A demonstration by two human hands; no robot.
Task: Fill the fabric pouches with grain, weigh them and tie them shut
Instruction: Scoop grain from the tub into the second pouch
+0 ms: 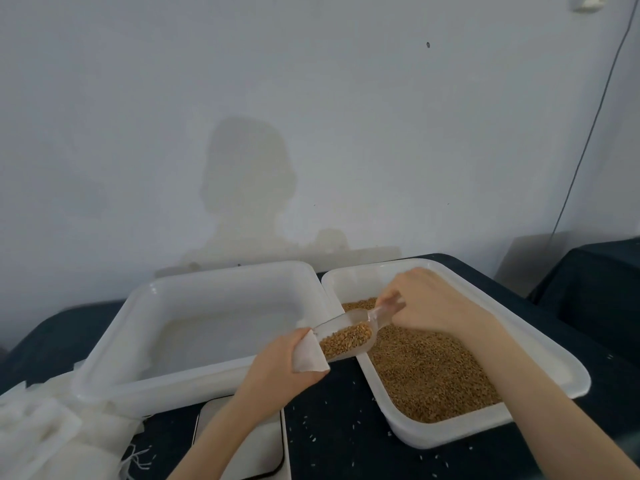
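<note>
A: Nearest us on the bench (346, 427), under our left forearm, sits the scale (263, 455), with a heap of spare pouches (52, 427) at our left. A few loose kernels dot the dark cloth.

B: Just beyond, our left hand (284, 368) has its grip clenched around a white fabric pouch (308, 356), held above the bench between the two trays. The cloth looks soft and floppy, so we judge it should be held near the mouth to keep the opening spread.

A: Our right hand (426, 303) reaches in over the grain tray (547, 344), wrist bent, fingers pinching the handle of the clear scoop (346, 336). The scoop's lip rests at the pouch mouth, tilted down toward it.

B: The grain (433, 375) in the scoop is loose and will run quickly; we'd say a gentle tilt is needed or it spills past the soft rim.

A: Farther back, the other white tray (114, 327) holds nothing we can make out.
</note>
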